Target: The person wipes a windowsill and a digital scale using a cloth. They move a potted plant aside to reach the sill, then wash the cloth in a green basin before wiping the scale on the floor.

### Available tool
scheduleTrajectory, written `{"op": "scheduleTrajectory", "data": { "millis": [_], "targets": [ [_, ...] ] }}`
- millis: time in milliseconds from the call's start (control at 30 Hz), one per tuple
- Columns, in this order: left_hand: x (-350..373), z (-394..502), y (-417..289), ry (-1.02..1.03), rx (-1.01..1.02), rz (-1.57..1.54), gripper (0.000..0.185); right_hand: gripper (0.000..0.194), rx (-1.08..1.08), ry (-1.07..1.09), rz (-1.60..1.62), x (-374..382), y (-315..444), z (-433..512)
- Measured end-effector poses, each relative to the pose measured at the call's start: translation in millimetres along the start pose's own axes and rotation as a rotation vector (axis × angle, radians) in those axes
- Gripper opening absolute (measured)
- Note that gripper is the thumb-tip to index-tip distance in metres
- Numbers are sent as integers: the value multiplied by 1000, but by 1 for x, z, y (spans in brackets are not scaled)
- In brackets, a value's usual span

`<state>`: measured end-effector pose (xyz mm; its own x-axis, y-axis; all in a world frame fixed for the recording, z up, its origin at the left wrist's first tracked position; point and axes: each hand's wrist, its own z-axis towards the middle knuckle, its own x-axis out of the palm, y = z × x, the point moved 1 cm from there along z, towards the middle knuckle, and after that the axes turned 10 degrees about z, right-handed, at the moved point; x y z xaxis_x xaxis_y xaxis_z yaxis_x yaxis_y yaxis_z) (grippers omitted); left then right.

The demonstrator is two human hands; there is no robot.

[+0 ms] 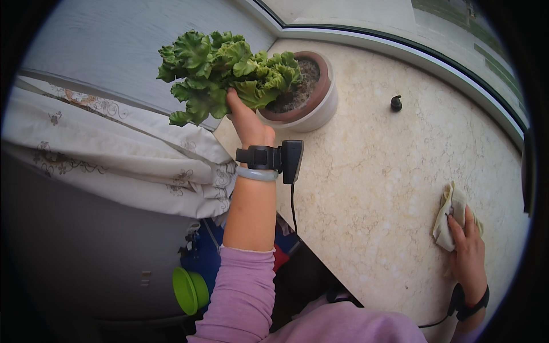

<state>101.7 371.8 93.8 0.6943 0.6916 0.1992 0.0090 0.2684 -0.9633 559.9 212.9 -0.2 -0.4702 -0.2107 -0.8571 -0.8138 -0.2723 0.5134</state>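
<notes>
My left hand (246,118) reaches into the leaves of a curly green potted plant (231,70); its thumb lies over the leaves, and the other fingers are hidden beneath them. The plant leans left out of a brown pot (324,81) of dry soil, set inside a whitish outer pot (319,122). At the right, my right hand (467,246) presses a folded cream cloth (448,214) on the marbled stone windowsill (364,184), its fingers spread over the cloth. A small black round object (396,103) with a curved tip stands on the sill between the pot and the window.
The window frame (386,40) curves along the sill's far edge. A white embroidered curtain (128,158) hangs at the left beside a grey surface. Below, left of my forearm, are a lime green plastic container (191,291) and blue fabric. Black cables run from devices strapped to both wrists.
</notes>
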Motion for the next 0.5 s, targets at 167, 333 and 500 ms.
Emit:
{"op": "scheduleTrajectory", "data": {
  "millis": [167,333,500],
  "targets": [
    [3,-3,-4,-28,-27,2,55,65,50,40,2,2,-3,0],
    [4,-4,-6,-17,-57,-38,51,65,55,43,26,2,-3,0],
    [0,-2,-5,-53,-68,-59,48,62,32,18,11,1,-1,0]
  ]
}}
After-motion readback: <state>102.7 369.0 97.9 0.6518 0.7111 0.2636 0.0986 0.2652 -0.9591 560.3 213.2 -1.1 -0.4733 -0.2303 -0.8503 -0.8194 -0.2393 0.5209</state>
